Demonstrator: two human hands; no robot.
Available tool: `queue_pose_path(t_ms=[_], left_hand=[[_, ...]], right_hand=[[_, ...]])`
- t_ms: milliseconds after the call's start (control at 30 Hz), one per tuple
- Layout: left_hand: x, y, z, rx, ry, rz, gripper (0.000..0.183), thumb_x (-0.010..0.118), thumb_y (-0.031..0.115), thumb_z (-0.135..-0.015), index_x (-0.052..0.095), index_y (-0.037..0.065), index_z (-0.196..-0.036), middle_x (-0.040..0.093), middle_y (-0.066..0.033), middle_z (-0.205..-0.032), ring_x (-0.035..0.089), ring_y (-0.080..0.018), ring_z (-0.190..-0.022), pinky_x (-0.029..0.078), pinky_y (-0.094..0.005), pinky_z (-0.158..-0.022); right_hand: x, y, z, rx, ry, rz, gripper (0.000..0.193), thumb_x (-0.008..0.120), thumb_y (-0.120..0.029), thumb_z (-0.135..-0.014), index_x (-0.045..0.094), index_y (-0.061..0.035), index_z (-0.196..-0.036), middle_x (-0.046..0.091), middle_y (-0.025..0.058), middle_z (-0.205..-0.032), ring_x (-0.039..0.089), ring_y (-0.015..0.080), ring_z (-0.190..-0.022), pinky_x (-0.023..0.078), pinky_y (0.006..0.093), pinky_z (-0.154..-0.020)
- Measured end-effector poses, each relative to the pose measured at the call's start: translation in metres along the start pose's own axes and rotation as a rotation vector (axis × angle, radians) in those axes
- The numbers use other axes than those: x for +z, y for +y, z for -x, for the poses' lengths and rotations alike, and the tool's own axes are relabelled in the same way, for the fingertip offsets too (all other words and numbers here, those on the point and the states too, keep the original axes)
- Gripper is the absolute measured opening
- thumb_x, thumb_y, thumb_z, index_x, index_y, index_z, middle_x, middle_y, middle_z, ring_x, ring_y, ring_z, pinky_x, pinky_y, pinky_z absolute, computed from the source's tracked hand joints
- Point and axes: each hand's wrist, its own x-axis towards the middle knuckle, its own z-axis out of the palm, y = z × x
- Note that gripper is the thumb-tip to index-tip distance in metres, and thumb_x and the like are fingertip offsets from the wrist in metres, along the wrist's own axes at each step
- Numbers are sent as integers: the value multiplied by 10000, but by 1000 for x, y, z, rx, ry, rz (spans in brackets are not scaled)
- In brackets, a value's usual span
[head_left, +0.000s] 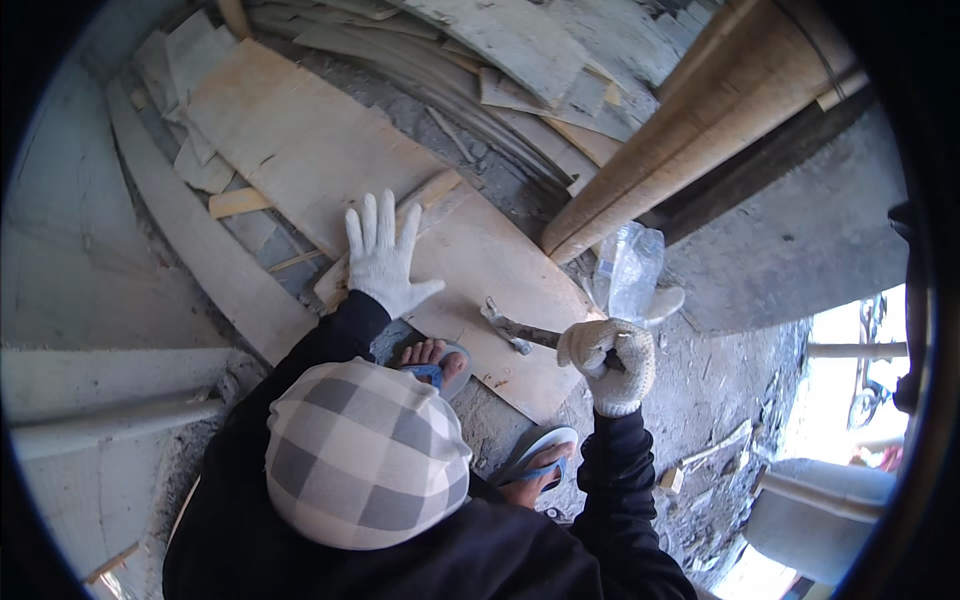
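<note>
My left hand (384, 255), in a white knitted glove, lies with its fingers spread across a wooden strip (434, 190) and the plywood around it. The strip crosses a long, pale plywood board (300, 135), and part of it is hidden under the hand. In my right hand (610, 365), also gloved, is the handle of a hammer (532, 333). Its metal head is over the near part of the plywood; whether it touches the surface I cannot tell. My sandalled feet are at the board's near edge.
Scrap boards (480, 50) pile up at the back. A thick round post (690, 130) slants in from the upper right, with a clear plastic bottle (630, 275) near its base. A grey-and-white checked cap (365, 455) fills the lower middle. A bucket-like container (820, 530) stands lower right.
</note>
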Motion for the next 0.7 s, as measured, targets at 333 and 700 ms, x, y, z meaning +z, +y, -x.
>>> queue_pose_path(t_ms=[333, 700], left_hand=[[23, 31, 32, 573, -194, 424, 501, 724, 263, -704, 639, 44, -1147, 322, -269, -1469, 196, -468, -1396, 100, -604, -1134], [-245, 27, -50, 227, -159, -29, 405, 537, 18, -866, 524, -39, -1267, 482, -203, -1377, 421, -338, -1308, 259, -417, -1132]], right_hand=[[-24, -62, 40, 308, 212, 681, 433, 470, -363, -997, 615, -2, -808, 597, 101, -630, 598, 224, -548, 473, 318, -536], [-170, -67, 153, 778, -100, 1210, 577, 516, -618, -884, 565, -106, -1146, 676, 176, -894, 673, 353, -847, 524, 432, -756]])
